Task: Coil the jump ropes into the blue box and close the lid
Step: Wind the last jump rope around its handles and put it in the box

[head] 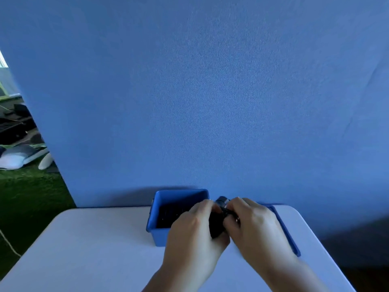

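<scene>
I see the left hand (193, 230) and right hand (252, 222) both gripping the jump rope bundle (216, 226); the blue box (181, 197) sits immediately frame-left, nearer the left hand.

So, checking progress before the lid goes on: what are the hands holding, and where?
A dark bundled jump rope, held by both: the left hand wraps its lower part, the right hand grips its upper part below the grey handle end.

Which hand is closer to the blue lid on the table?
Right. The right hand is over the left edge of the lid; the left hand is farther, by the blue box.
</scene>
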Available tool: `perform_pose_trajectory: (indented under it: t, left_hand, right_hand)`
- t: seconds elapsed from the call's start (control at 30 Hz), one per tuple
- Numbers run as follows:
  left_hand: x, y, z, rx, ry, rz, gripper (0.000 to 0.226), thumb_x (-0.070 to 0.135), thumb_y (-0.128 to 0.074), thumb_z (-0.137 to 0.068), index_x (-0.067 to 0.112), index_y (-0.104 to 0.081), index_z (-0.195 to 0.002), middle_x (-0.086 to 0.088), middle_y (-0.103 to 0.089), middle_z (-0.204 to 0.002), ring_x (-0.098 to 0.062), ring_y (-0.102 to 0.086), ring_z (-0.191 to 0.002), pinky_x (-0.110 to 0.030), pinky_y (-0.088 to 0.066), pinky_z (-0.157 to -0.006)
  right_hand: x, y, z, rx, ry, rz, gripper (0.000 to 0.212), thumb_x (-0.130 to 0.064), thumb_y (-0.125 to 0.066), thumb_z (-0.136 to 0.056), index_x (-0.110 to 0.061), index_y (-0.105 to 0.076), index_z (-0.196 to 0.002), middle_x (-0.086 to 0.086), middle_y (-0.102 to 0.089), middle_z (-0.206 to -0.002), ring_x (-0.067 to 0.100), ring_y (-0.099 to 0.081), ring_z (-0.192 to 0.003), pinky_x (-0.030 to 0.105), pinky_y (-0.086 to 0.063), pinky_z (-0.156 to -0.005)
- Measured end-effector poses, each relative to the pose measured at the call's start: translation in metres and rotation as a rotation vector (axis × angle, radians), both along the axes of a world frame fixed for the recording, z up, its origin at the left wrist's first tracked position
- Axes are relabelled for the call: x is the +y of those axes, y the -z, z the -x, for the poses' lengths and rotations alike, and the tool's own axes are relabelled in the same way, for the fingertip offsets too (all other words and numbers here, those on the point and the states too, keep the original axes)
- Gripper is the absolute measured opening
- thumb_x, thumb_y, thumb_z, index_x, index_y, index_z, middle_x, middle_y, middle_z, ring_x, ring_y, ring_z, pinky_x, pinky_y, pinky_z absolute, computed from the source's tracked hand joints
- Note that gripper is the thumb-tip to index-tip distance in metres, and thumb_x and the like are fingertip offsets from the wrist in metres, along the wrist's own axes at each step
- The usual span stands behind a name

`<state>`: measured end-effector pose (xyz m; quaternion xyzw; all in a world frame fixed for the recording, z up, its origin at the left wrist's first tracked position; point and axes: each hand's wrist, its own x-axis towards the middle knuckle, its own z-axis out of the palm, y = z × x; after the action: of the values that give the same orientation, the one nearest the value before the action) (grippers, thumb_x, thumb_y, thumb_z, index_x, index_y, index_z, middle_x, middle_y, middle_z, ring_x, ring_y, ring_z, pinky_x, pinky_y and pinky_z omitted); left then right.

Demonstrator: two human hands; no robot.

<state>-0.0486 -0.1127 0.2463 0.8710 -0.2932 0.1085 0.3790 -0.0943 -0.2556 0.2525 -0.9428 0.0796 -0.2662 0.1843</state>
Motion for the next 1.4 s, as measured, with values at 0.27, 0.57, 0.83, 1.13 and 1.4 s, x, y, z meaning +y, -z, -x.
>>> perform_pose_trajectory:
  t: [0.27, 0.57, 0.83, 1.13, 1.4]
  left_hand:
    - [0.001, -0.001, -0.002, 0.020, -0.030, -0.050, 0.027, 0.047, -0.063, -0.077, 0.033, -0.057, -0.098, 0.017, -0.067, -0.099, -0.006, -0.064, -0.091, -0.030, -0.051, -0.074]
    - [0.003, 0.002, -0.005, 0.011, 0.002, -0.061, 0.030, 0.056, -0.045, -0.075, 0.043, -0.054, -0.100, 0.023, -0.064, -0.094, -0.006, -0.062, -0.085, -0.032, -0.053, -0.072]
    - [0.006, 0.013, -0.008, -0.098, -0.053, -0.171, 0.032, 0.064, -0.046, -0.085, 0.051, -0.053, -0.113, 0.033, -0.056, -0.133, -0.011, -0.059, -0.103, -0.029, -0.053, -0.083]
    - [-0.003, 0.011, -0.021, -0.122, -0.180, -0.139, 0.028, 0.062, -0.047, -0.082, 0.045, -0.067, -0.091, 0.027, -0.059, -0.126, -0.016, -0.053, -0.129, -0.064, -0.041, -0.100]
    - [-0.009, 0.012, -0.015, 0.037, -0.039, -0.143, 0.049, 0.057, -0.028, -0.081, 0.030, -0.068, -0.089, 0.023, -0.051, -0.123, -0.009, -0.056, -0.111, -0.043, -0.049, -0.094]
  right_hand:
    - [0.002, 0.001, -0.009, 0.039, -0.029, 0.101, 0.006, -0.023, -0.052, -0.076, -0.019, -0.054, -0.073, -0.003, -0.051, -0.066, 0.020, -0.050, -0.053, 0.028, -0.029, -0.045]
    - [-0.011, -0.010, -0.018, 0.212, -0.093, -0.294, 0.024, -0.015, -0.051, -0.093, -0.019, -0.061, -0.072, -0.002, -0.054, -0.087, 0.011, -0.055, -0.079, 0.029, -0.047, -0.070]
    - [-0.013, -0.021, -0.015, 0.273, -0.099, -0.556, 0.029, -0.009, -0.050, -0.090, -0.006, -0.040, -0.064, -0.011, -0.035, -0.051, 0.011, -0.025, -0.055, 0.025, -0.023, -0.050]
    - [0.009, 0.015, -0.010, 0.042, 0.031, -0.606, 0.022, -0.012, -0.056, -0.091, -0.013, -0.063, -0.070, 0.003, -0.066, -0.068, 0.012, -0.052, -0.057, 0.034, -0.044, -0.058]
    - [0.014, 0.032, -0.007, -0.097, 0.083, -0.410, 0.031, -0.007, -0.065, -0.089, -0.032, -0.061, -0.072, -0.010, -0.062, -0.076, 0.002, -0.057, -0.085, 0.007, -0.039, -0.066]
